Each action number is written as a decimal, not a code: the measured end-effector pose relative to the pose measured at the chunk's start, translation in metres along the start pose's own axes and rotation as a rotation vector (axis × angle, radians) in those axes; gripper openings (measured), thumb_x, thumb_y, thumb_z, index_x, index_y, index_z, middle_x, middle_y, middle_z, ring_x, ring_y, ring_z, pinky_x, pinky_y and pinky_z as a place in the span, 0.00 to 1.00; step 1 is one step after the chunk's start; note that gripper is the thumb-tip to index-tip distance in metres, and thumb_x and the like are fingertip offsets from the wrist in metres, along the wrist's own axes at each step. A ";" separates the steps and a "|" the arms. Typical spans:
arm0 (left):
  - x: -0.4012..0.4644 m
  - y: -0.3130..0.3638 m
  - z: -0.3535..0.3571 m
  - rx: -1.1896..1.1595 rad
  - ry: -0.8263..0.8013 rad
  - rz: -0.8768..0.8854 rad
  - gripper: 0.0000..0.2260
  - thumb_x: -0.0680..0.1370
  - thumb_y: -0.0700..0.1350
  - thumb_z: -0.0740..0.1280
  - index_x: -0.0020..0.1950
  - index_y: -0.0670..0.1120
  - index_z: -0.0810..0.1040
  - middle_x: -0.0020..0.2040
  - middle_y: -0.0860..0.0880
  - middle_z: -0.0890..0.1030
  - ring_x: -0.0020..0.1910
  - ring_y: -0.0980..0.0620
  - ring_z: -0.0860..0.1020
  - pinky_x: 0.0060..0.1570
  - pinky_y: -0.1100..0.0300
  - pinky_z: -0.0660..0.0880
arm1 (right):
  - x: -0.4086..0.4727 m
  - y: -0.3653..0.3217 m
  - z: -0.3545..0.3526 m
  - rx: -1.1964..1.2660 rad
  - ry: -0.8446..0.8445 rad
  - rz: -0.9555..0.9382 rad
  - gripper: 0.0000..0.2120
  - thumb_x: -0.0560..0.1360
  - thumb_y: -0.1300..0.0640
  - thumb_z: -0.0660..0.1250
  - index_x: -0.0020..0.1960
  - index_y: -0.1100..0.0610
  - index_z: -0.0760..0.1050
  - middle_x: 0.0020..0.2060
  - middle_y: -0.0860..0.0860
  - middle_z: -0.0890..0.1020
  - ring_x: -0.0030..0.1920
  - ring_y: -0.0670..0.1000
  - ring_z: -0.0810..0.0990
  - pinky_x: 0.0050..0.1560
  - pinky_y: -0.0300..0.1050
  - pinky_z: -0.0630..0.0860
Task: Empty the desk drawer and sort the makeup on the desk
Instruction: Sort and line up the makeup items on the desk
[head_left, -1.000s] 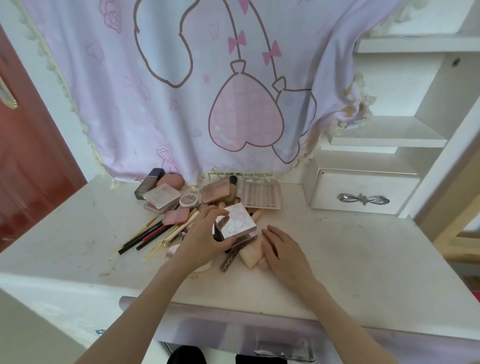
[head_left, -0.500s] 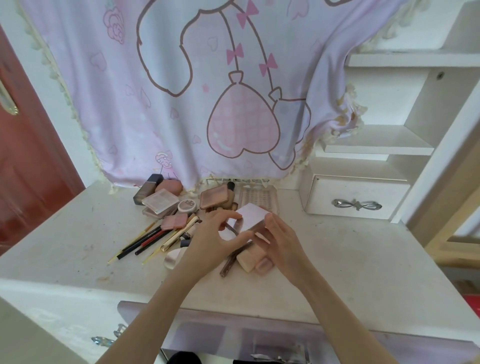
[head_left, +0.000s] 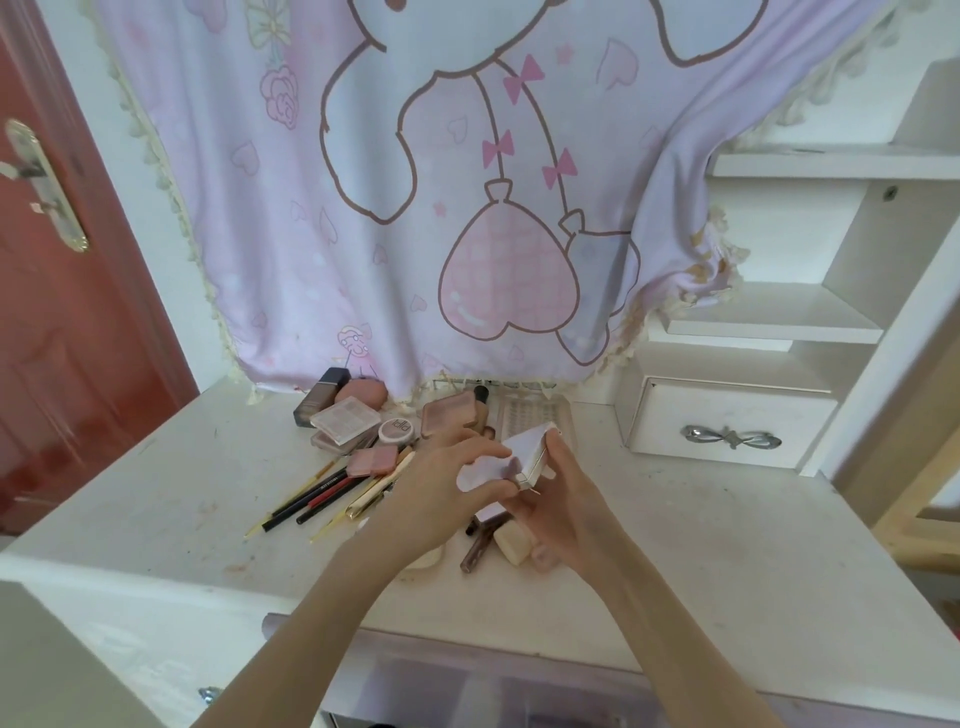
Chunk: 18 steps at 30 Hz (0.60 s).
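At the far left stands a red door with a metal handle plate. On the white desk, a loose fan of pencils and slim brushes lies left of the pile. Behind them sit a dark bottle on its side, a clear-lidded palette showing pale pans inside, a small round jar and a pink flat compact. The left hand and the right hand both grip a white square compact, lifted off the desk and tilted above the pile; whether it is hinged open cannot be told. Beneath the hands lie a brown tube and a beige sponge. A rose palette and a clear lash tray sit behind. Right, a small closed drawer carries a bow-shaped handle. Its contents are hidden. The desk drawer shows at the bottom edge, its inside not readable.
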<state>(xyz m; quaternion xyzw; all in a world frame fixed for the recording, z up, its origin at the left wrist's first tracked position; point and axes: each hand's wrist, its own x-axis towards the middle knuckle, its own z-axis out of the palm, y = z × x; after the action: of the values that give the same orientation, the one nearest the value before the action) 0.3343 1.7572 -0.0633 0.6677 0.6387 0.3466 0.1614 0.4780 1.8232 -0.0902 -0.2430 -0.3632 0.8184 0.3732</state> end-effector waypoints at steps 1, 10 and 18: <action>0.001 -0.002 -0.004 0.050 -0.014 0.029 0.18 0.70 0.58 0.68 0.59 0.56 0.75 0.57 0.61 0.72 0.55 0.62 0.69 0.53 0.70 0.64 | 0.002 0.002 0.003 -0.045 0.008 0.019 0.20 0.76 0.45 0.60 0.52 0.62 0.76 0.42 0.57 0.83 0.43 0.52 0.82 0.52 0.46 0.77; 0.022 -0.034 -0.042 0.078 -0.132 0.086 0.31 0.71 0.53 0.72 0.71 0.55 0.63 0.64 0.65 0.63 0.64 0.69 0.61 0.62 0.77 0.56 | 0.040 0.011 0.035 -0.186 -0.116 0.137 0.22 0.74 0.39 0.57 0.58 0.52 0.77 0.48 0.51 0.83 0.51 0.53 0.82 0.54 0.53 0.77; 0.084 -0.082 -0.075 0.014 -0.094 0.098 0.30 0.68 0.56 0.71 0.68 0.55 0.67 0.55 0.66 0.69 0.57 0.69 0.68 0.55 0.79 0.61 | 0.120 0.004 0.052 -0.010 -0.143 0.180 0.16 0.75 0.45 0.61 0.52 0.53 0.82 0.49 0.51 0.81 0.49 0.50 0.80 0.54 0.55 0.77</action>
<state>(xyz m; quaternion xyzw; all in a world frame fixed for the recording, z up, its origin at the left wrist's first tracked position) 0.2185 1.8324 -0.0422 0.7148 0.5996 0.3178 0.1692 0.3697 1.8944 -0.0761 -0.2175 -0.3696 0.8620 0.2701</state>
